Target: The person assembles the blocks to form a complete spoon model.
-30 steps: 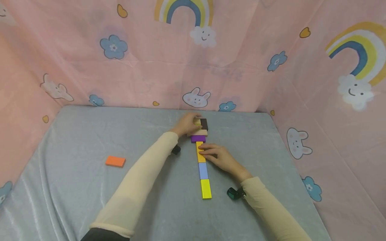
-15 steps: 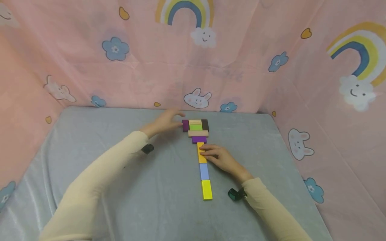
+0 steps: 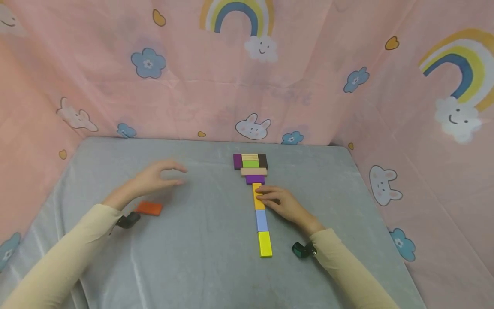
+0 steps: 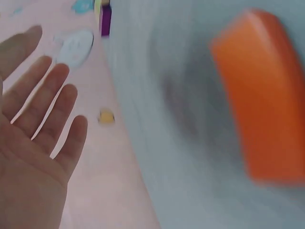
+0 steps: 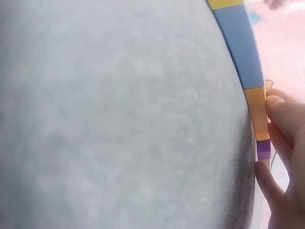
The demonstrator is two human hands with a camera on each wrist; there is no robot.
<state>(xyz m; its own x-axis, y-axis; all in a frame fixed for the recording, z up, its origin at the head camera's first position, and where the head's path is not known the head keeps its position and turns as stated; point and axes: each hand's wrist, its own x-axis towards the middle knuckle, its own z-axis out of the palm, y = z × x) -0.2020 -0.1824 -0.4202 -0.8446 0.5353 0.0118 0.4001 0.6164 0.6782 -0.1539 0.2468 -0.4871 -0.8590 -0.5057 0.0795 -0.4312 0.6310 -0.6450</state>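
My left hand (image 3: pixel 154 178) is in the air at the left with fingers spread and nothing in it. Just below it in the head view lies an orange block (image 3: pixel 149 208), which looms large in the left wrist view. My right hand (image 3: pixel 283 201) rests its fingertips on an amber block (image 3: pixel 257 202), part of a column of flat blocks. Nearer me in that column follow a blue block (image 3: pixel 261 220) and a yellow block (image 3: pixel 265 244). Beyond it come a purple block (image 3: pixel 255 179) and a tan block (image 3: pixel 253 171) laid crosswise.
At the column's far end sit a dark purple block (image 3: pixel 237 162), a green block (image 3: pixel 250 164), thin pale sticks (image 3: pixel 249 157) and a dark brown block (image 3: pixel 263 160). Grey cloth (image 3: pixel 208 257) covers the table. A pink printed curtain (image 3: pixel 193 94) surrounds its back and sides.
My left hand has let go at the far group, where the dark purple block now shows, and moved left toward me above the orange block. The right hand has stayed put.
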